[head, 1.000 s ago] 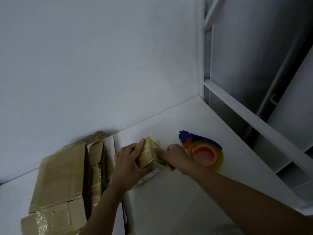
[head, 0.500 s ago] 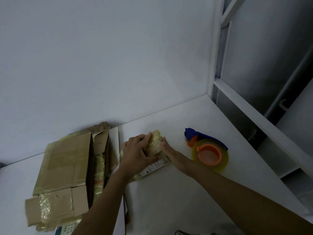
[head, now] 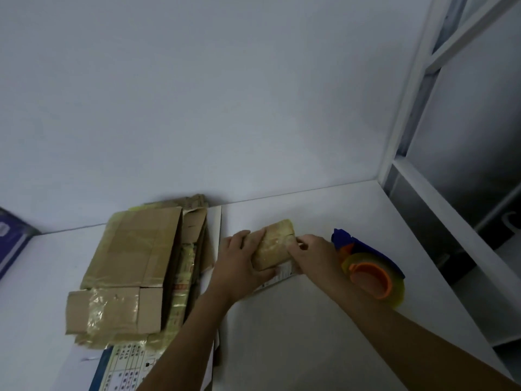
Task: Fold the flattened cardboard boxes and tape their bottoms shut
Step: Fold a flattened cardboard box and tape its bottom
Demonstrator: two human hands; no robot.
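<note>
**Tutor:** Right hand has changed its hold. Half a second ago its fingers lay straight against the right end of the box; now they curl over that end and grasp it.

**Student:** And the left hand?

**Tutor:** Much as before. It wraps the box's left end, fingers over the top and thumb on the near side. A second ago the flaps stood ragged and the box was tilted up; now its upper face lies flat and closed.

**Student:** Where does the box sit?

**Tutor:** On the tabletop, near the back edge and about midway along it. The stack of flattened cartons lies on its left and the dispenser just to its right, towards the right edge.

**Student:** Why hold it from both ends?

**Tutor:** Probably to keep the folded flaps pressed together so that the seam does not spring open before tape goes on. The face already looks glossy, so some tape may be on it; I cannot tell.

**Student:** And why is the dispenser so close?

**Tutor:** It lies just beside the right hand, which could reach it while the left hand holds the flaps shut.
</note>
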